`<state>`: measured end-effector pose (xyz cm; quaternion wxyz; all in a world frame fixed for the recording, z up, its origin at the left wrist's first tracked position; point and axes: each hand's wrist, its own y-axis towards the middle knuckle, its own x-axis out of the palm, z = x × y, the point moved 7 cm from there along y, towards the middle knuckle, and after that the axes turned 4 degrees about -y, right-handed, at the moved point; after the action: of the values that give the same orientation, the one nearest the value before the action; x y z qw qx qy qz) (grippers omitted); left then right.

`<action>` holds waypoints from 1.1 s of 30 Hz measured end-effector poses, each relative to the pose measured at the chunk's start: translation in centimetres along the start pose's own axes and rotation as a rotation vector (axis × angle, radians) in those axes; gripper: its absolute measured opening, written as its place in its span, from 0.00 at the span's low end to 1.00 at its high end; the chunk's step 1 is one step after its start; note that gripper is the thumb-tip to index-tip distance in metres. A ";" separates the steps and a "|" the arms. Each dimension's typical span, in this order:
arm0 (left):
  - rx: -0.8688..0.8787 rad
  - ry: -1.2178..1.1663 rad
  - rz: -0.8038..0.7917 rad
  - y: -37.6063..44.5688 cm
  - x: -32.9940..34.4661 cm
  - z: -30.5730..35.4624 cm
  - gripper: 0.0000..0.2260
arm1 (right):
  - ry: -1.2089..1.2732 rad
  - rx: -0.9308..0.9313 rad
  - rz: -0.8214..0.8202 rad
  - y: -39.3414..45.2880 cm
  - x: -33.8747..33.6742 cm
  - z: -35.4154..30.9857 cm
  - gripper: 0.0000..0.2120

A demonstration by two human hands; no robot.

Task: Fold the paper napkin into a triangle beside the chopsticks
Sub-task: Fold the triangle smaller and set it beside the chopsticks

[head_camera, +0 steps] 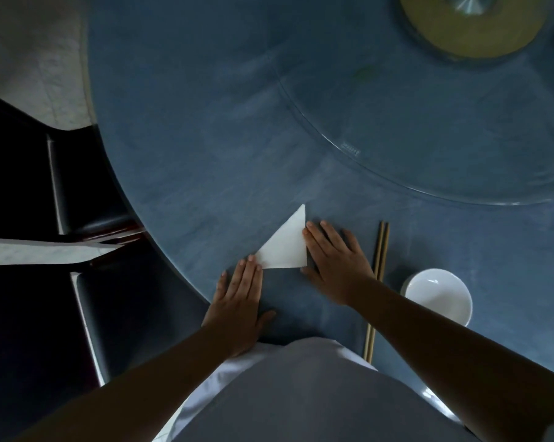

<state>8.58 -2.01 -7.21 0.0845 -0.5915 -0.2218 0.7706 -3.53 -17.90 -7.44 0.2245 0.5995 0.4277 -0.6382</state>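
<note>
A white paper napkin (287, 245) lies flat on the blue round table (205, 138), folded into a triangle with one tip pointing away from me. My left hand (239, 301) rests flat on the table, its fingertips touching the napkin's near left corner. My right hand (336, 263) lies flat just right of the napkin, fingertips against its right edge. A pair of wooden chopsticks (377, 282) lies to the right of my right hand, pointing away from me. Neither hand grips anything.
A white bowl (438, 296) stands right of the chopsticks. A glass turntable (428, 129) covers the table's far right, with a yellowish round base (470, 23) at its centre. Two dark chairs (87, 199) stand at the left table edge.
</note>
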 end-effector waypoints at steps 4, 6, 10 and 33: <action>-0.036 -0.059 0.025 -1.0 -0.6 -0.2 0.38 | 0.091 0.116 0.034 2.0 -1.0 1.2 0.34; -0.080 -0.137 0.041 -1.1 -1.2 -0.4 0.38 | 0.140 0.151 0.090 3.2 -2.1 1.7 0.32; -0.239 -0.317 0.113 0.0 -2.8 -1.4 0.33 | 0.354 0.236 0.265 5.5 -4.4 2.8 0.19; -0.477 -0.589 0.214 2.2 -4.1 -3.9 0.16 | 0.118 -0.100 0.057 9.0 -5.6 1.2 0.16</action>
<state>13.72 -4.61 -5.37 -0.2033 -0.3677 -0.3467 0.8386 3.94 -24.96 -4.71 0.2466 0.6361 0.4542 -0.5729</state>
